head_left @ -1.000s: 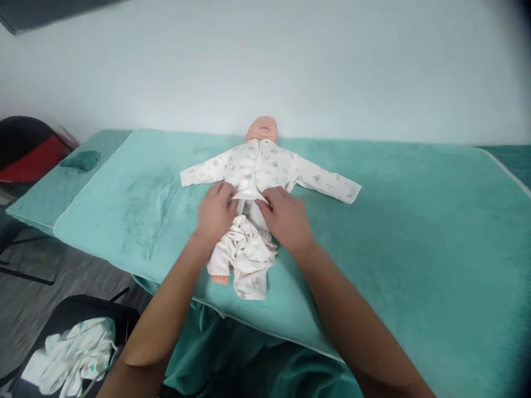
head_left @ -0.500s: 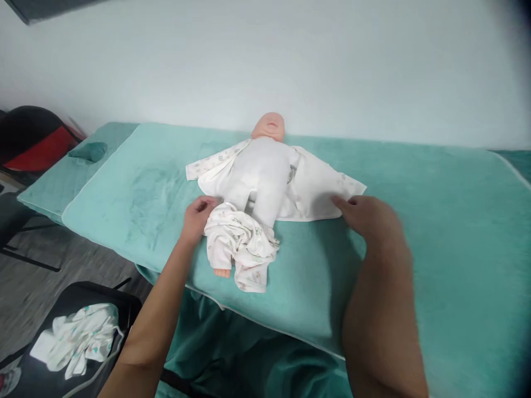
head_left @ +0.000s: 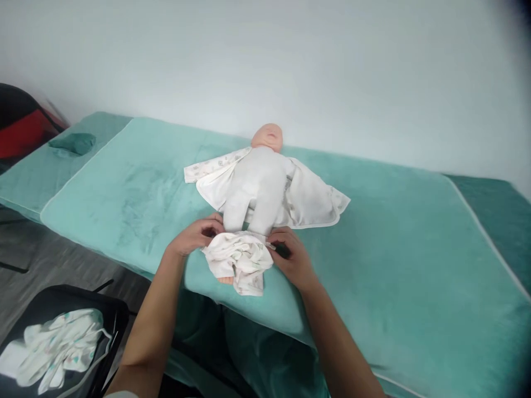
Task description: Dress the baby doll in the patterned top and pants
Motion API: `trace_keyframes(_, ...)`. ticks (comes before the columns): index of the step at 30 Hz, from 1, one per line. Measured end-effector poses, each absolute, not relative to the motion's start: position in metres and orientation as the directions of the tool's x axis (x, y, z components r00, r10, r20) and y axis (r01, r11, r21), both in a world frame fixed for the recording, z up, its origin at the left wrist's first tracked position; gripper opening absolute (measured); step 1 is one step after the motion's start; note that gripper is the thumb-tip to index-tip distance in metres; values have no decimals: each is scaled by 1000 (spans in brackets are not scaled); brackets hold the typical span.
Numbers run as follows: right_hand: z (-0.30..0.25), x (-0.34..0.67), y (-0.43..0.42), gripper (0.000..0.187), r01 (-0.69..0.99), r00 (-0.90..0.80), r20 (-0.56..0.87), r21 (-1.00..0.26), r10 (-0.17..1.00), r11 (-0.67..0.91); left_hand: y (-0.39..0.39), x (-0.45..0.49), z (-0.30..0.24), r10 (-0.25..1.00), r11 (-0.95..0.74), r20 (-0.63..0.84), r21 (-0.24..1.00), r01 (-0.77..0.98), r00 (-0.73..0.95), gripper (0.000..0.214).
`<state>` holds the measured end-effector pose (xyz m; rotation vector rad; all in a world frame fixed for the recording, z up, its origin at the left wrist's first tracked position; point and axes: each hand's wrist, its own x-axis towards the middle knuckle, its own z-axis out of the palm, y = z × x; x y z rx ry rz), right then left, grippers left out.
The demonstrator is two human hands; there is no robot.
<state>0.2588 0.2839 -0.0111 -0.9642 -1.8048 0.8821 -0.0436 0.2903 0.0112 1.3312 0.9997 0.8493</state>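
A baby doll [head_left: 261, 174] with a white cloth body lies on its back, head toward the wall. Its white patterned baby jacket [head_left: 313, 202] is spread open beneath it, sleeves out to both sides. Bunched around the doll's lower legs are patterned baby pants [head_left: 238, 257], with a bit of one foot poking out. My left hand [head_left: 201, 233] pinches the waistband of the pants at its left side. At the right side of the waistband, my right hand [head_left: 290, 255] grips it between thumb and fingers.
The doll lies on a padded bed with a green cover [head_left: 385, 237] against a white wall. A black chair [head_left: 114, 315] at lower left holds crumpled white printed cloth [head_left: 66, 342]. A red and black chair [head_left: 25, 132] stands at far left.
My right hand has left the jacket's right edge and moved left to the pants. My left hand has shifted slightly down along the waistband. The camera view has turned a little.
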Motion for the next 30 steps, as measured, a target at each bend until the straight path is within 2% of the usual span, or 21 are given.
trace_keyframes(4,-18,263,272,16,252,-244,262,-913,934,322,291,-41,5,943,44,-53,998,32,329,16)
trace_keyframes(8,-21,264,272,26,279,-228,132,-940,965,195,295,-36,-7,975,-28,37,999,-45,218,20)
trace_keyframes(13,-17,260,276,33,157,-279,49,-983,959,96,300,-33,-18,986,-146,151,986,-76,67,22)
trace_keyframes(17,-6,255,279,37,126,-318,-36,-992,947,5,303,-33,-22,979,-183,194,974,-133,69,22)
trace_keyframes(22,-6,251,276,40,152,-323,-11,-988,946,40,307,-33,-28,981,-136,164,963,-233,105,25)
trace_keyframes(26,-12,254,272,39,237,-277,-8,-970,961,60,310,-34,-32,990,-11,47,965,-262,133,33)
trace_keyframes(30,-8,265,278,35,276,-387,-56,-959,920,57,310,-35,-32,992,9,20,975,-224,126,34)
